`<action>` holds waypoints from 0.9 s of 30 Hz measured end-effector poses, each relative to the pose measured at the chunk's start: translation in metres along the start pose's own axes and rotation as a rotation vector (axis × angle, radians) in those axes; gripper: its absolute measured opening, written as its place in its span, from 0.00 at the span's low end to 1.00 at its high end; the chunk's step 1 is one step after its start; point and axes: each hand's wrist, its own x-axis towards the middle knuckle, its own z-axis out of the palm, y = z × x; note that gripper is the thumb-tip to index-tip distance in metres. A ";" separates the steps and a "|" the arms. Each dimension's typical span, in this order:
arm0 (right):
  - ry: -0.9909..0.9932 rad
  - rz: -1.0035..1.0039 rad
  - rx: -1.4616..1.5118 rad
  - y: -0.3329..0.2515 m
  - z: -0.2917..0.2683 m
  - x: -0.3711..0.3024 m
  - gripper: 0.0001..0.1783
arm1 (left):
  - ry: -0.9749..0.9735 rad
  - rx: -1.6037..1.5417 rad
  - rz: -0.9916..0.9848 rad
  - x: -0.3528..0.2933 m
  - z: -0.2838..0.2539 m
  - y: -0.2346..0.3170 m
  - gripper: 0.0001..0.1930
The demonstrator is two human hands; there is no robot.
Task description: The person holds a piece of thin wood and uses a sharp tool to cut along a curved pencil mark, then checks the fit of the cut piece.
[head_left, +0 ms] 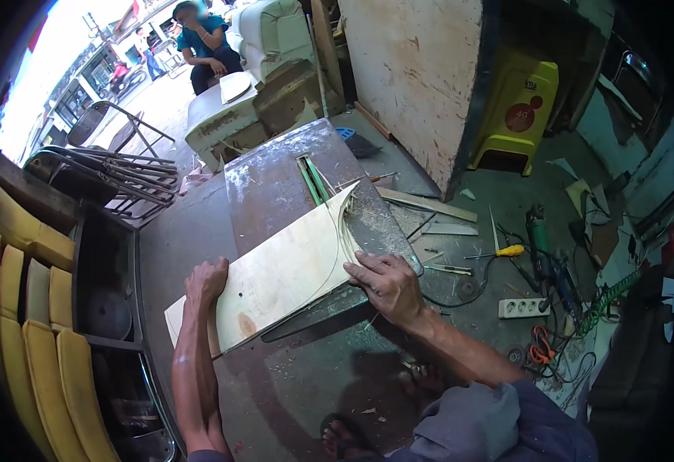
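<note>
A pale plywood board [283,269] lies aslant across a dark, scuffed work table [275,165], its left end jutting past the table's edge. My left hand [207,281] is closed over the board near that end. At the opposite end, my right hand [387,285] grips the near corner, fingers on top and thumb side hidden. A curved line runs across the board beside this hand, and a thin curved sliver [346,223] stands along its edge. Just beyond the board, a narrow slot [311,179] with green strips opens in the tabletop, which carries sawdust.
Right of the table, the floor holds wood offcuts [429,204], a yellow-handled screwdriver [506,251], a green power tool [537,231], a white power strip [522,308] and tangled cords. Yellow cushions [44,369] stand at left, folded chairs [106,177] behind. A person [204,46] sits by a worn sofa [271,38].
</note>
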 end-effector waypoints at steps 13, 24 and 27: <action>-0.014 0.042 0.063 0.005 0.002 0.004 0.17 | -0.015 -0.020 0.001 -0.001 -0.001 0.007 0.39; -0.007 0.025 0.077 0.002 0.006 0.012 0.17 | -0.022 -0.003 -0.022 0.001 -0.012 -0.002 0.39; -0.017 0.055 0.051 0.011 0.002 0.007 0.17 | -0.050 -0.018 0.009 0.009 0.006 0.012 0.38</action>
